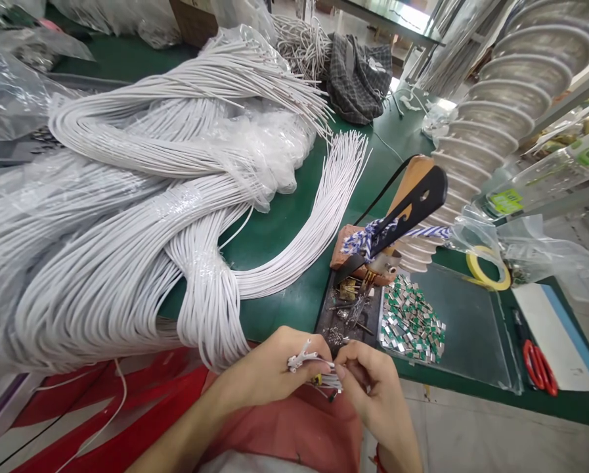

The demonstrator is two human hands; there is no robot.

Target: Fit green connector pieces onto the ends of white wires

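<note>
My left hand (279, 364) is closed around several short white cable ends (302, 359), which stick out between thumb and fingers over my lap. Right beside it, my right hand (368, 378) pinches at the other ends of the same cables, its thumb and forefinger together at their tips. A small yellow bit shows between the hands. Just beyond them lies a dark tray (346, 322) with solder residue, below a soldering iron strapped to a brick (346, 253). Small green and silver connectors (410, 318) lie in a clear tray to the right.
Large bundles of white cable (111, 263) cover the left of the green table (284, 315). A ribbed clear hose (501, 112) hangs at the right. Yellow tape (488, 268), red-handled scissors (539, 368) and a checked cloth (358, 79) lie farther out.
</note>
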